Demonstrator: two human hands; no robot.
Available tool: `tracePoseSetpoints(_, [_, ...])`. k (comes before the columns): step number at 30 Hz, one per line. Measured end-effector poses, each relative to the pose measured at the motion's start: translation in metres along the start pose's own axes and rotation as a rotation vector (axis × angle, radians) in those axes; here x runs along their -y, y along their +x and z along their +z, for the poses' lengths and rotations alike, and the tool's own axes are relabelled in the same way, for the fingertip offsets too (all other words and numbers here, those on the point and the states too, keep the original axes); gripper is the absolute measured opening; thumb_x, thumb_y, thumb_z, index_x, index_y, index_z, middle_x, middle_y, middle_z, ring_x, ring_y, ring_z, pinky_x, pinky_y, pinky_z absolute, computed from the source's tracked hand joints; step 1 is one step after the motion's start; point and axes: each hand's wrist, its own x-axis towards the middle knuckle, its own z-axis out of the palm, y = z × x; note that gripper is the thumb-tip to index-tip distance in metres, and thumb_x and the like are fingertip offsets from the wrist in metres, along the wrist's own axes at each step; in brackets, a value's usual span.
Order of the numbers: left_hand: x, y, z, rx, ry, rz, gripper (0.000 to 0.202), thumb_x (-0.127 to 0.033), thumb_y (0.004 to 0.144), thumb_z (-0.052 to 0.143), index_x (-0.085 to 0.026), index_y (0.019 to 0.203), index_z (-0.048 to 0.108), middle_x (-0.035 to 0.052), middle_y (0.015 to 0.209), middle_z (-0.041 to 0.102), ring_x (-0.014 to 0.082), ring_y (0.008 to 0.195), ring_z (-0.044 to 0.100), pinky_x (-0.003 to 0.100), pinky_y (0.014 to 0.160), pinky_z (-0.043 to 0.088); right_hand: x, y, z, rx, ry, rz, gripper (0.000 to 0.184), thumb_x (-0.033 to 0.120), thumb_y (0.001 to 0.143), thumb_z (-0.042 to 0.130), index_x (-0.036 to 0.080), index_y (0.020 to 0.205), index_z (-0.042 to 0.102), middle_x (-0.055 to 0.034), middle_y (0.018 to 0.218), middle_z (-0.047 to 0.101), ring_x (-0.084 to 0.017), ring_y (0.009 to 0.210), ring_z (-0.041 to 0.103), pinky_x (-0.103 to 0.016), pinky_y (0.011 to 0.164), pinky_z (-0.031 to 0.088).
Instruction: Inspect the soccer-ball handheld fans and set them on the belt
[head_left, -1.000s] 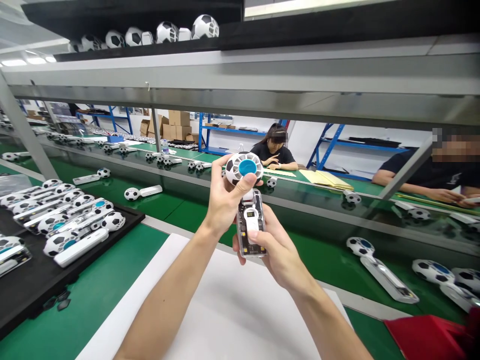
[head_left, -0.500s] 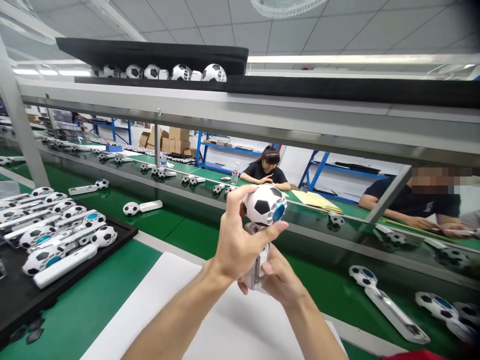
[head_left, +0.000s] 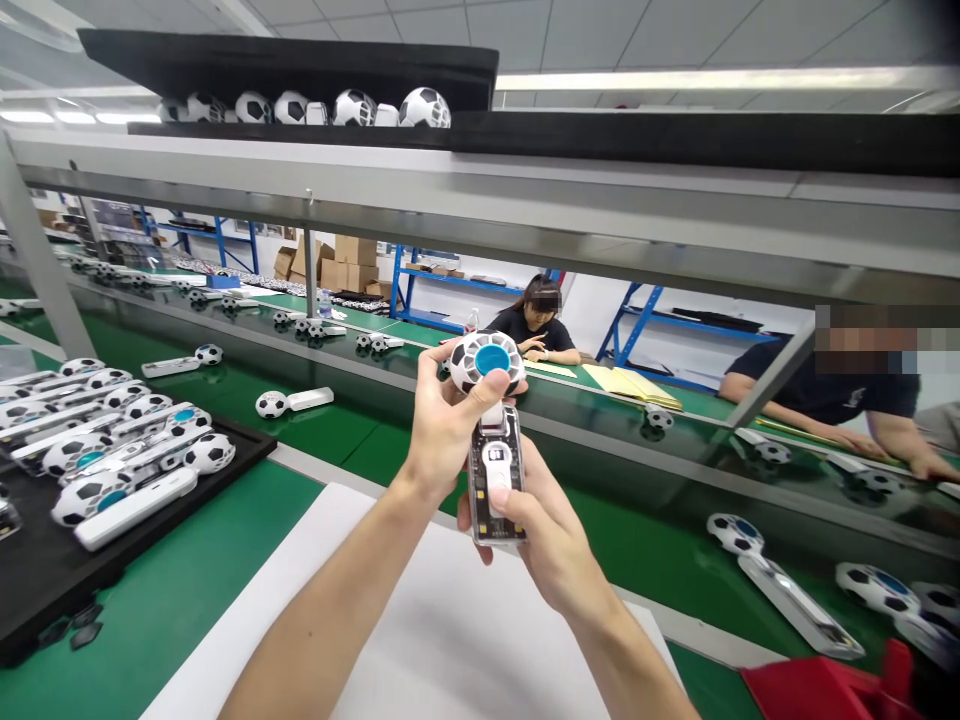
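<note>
While the left hand (head_left: 446, 425) and the right hand (head_left: 544, 540) close on one small fan (head_left: 493, 445), the two hands touch and sit close together. It looks like a fan, though I cannot be sure from this view. The left fingers curl around its round head (head_left: 486, 362), which looks like a black and white soccer ball with a blue middle. The left thumb (head_left: 476, 395) lies on top of the head, just beside the blue part. The right hand grips the clear handle (head_left: 496, 490) under the head, and the right thumb (head_left: 510, 505) presses near its white part.

The fan is held up in the air above a white sheet (head_left: 450, 640), which lies on a green bench (head_left: 180, 590). To the left, a black tray (head_left: 150, 565) holds a row of more fans. One more fan (head_left: 292, 402) lies on the bench past the tray, and others (head_left: 784, 605) lie to the right. A red thing (head_left: 825, 690) sits at the lower right corner. Soccer balls (head_left: 352, 108) sit in a row on a black shelf (head_left: 637, 130) up high. Past the bench, two people (head_left: 536, 325) (head_left: 825, 395) sit at work.
</note>
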Motion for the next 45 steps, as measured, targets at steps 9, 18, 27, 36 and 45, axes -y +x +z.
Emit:
tracePoseSetpoints(9, [0.003,0.002,-0.002,-0.009,-0.032,-0.043,0.056,-0.036,0.079,0.079,-0.023,0.118,0.041,0.0065,0.103,0.072,0.0259,0.091,0.075,0.032,0.073,0.061,0.006,-0.003,-0.004,0.094,-0.054,0.002,0.057,0.023,0.093,0.056,0.027,0.144,0.03,-0.0028,0.09,0.063,-0.018,0.079,0.063,-0.029,0.059,0.055])
tracePoseSetpoints(18, [0.0,0.002,-0.003,0.038,0.03,-0.031,0.059,-0.039,0.078,0.08,-0.023,0.119,0.04,0.0073,0.105,0.07,0.0267,0.091,0.075,0.026,0.062,0.06,0.002,-0.003,0.0,0.001,-0.037,-0.029,0.052,0.027,0.095,0.054,0.028,0.143,0.033,-0.0019,0.086,0.061,-0.019,0.072,0.064,-0.025,0.047,0.051])
tracePoseSetpoints(27, [-0.002,0.003,-0.005,0.066,0.046,-0.021,0.06,-0.041,0.077,0.081,-0.025,0.117,0.04,0.0062,0.103,0.071,0.0272,0.09,0.075,0.029,0.063,0.061,0.001,-0.003,0.001,0.003,-0.005,-0.023,0.056,0.026,0.094,0.055,0.03,0.145,0.032,-0.0019,0.088,0.061,-0.018,0.071,0.063,-0.027,0.046,0.053])
tracePoseSetpoints(36, [0.0,0.003,-0.004,0.048,0.05,-0.045,0.053,-0.038,0.08,0.078,-0.026,0.115,0.04,0.0042,0.101,0.07,0.0256,0.086,0.075,0.03,0.061,0.061,0.007,-0.004,-0.003,0.04,-0.027,0.014,0.05,0.028,0.096,0.055,0.033,0.142,0.036,-0.0005,0.09,0.06,-0.018,0.072,0.063,-0.029,0.051,0.056])
tracePoseSetpoints(45, [-0.002,-0.004,-0.004,0.268,0.236,-0.113,0.049,-0.034,0.077,0.081,-0.023,0.113,0.05,0.0021,0.096,0.07,0.0151,0.087,0.069,0.021,0.072,0.055,0.015,-0.001,-0.003,0.081,0.195,0.212,0.036,0.042,0.08,0.072,0.019,0.105,0.062,-0.0044,0.088,0.069,-0.022,0.075,0.07,-0.036,0.07,0.057])
